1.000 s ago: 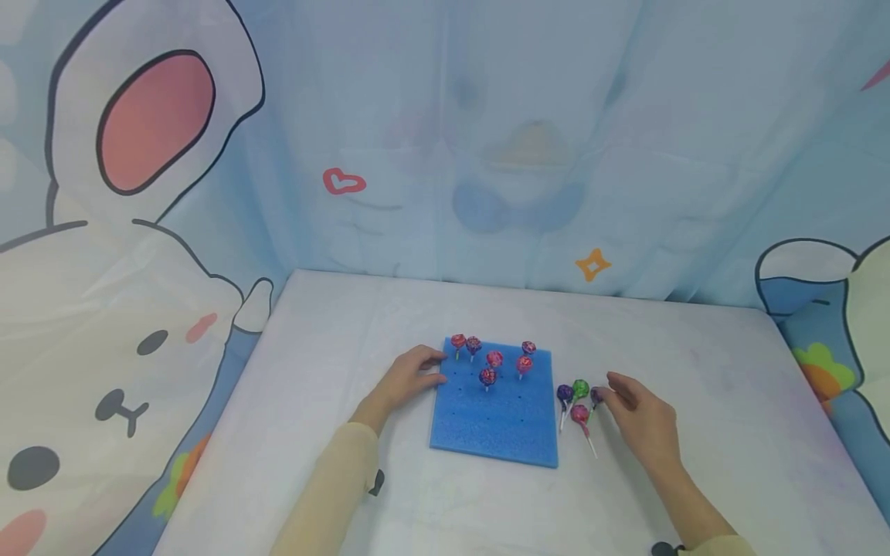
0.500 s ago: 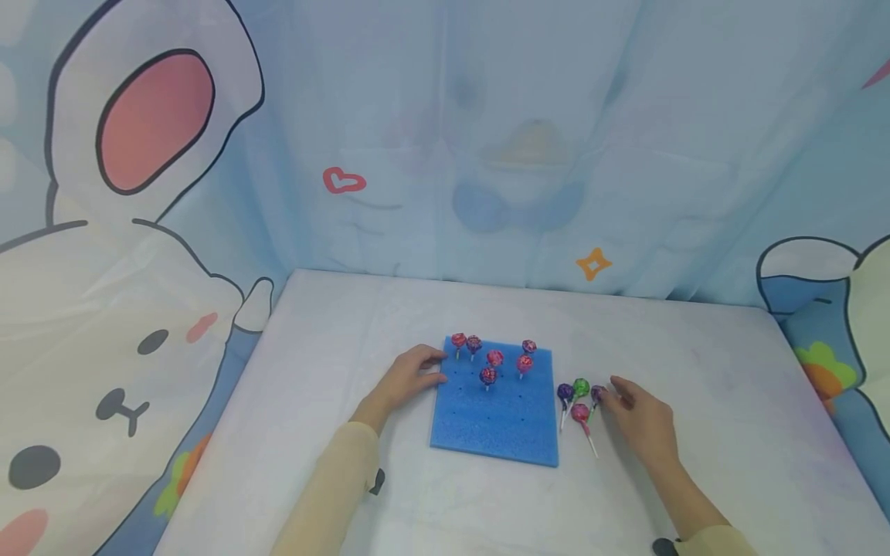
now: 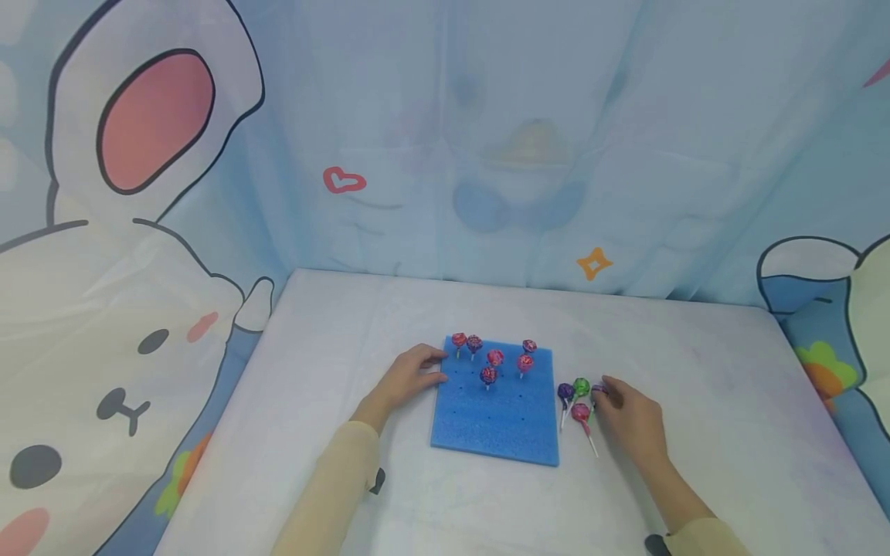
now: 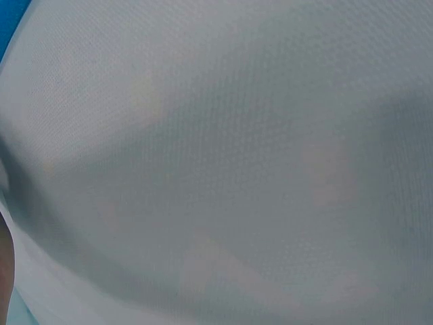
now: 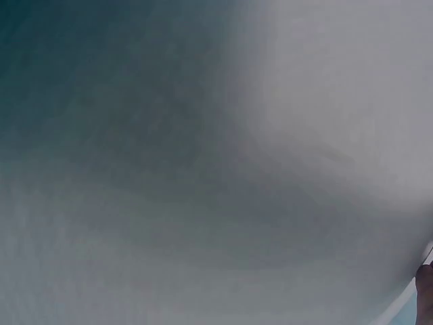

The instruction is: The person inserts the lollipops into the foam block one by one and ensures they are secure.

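We look down at a white cloth-covered worktop (image 3: pixel 375 332), where a person works with two bare hands. A flat, square, bright blue foam board (image 3: pixel 480 432) lies near the middle of the worktop, well short of its far edge. Six round-headed lollipops in shiny red, pink and dark wrappers stand in the board on thin sticks, all in its far half: a red lollipop (image 3: pixel 459 340) and a dark purplish lollipop (image 3: pixel 474 343) by the far left corner, two more near the centre line, and two towards the far right corner. Small dark holes dot the bare foam around them.

The left hand (image 3: pixel 403 378) rests at the board's left edge, fingers and thumb apart, their tips touching the foam.

Just beyond the board's right edge, four loose lollipops lie close together on the cloth: a deep purple lollipop (image 3: pixel 565 391) nearest the board, a bright green lollipop (image 3: pixel 580 387) next to it, a pink lollipop (image 3: pixel 580 412) on the near side, and a purple-wrapped lollipop (image 3: pixel 599 388) at the right. The right hand (image 3: pixel 634 421) has its fingertips at that last one, partly covering it; we cannot tell whether they pinch it or merely touch it.

Both arms wear cream sleeves (image 3: pixel 327 486). Behind the worktop hangs a pale blue curtain (image 3: pixel 389 100) with a large white cartoon rabbit (image 3: pixel 104 332) at left.
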Action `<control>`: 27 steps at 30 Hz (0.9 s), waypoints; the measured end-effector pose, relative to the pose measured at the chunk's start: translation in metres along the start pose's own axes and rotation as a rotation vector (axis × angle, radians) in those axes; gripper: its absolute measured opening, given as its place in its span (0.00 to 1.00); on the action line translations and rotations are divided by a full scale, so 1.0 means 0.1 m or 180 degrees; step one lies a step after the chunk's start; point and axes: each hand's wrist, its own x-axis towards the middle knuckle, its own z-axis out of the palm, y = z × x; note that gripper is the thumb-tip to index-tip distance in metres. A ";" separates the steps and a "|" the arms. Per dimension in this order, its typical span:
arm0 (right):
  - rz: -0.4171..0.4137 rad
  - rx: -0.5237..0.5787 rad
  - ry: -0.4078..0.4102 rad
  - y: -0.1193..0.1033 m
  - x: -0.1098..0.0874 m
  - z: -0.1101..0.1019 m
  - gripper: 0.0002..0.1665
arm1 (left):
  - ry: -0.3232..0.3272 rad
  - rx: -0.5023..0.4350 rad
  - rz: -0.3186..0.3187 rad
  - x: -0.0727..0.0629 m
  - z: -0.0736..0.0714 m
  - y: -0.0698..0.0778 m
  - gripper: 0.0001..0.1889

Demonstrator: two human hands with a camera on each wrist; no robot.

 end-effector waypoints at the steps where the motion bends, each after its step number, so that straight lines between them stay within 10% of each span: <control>1: -0.0018 0.0002 0.0008 0.00 0.00 0.01 0.23 | -0.0001 0.0001 0.0001 0.00 0.00 0.00 0.22; 27: -0.0050 -0.0084 -0.0030 -0.08 0.00 0.07 0.25 | -0.0023 0.0051 0.0016 0.00 0.01 -0.02 0.23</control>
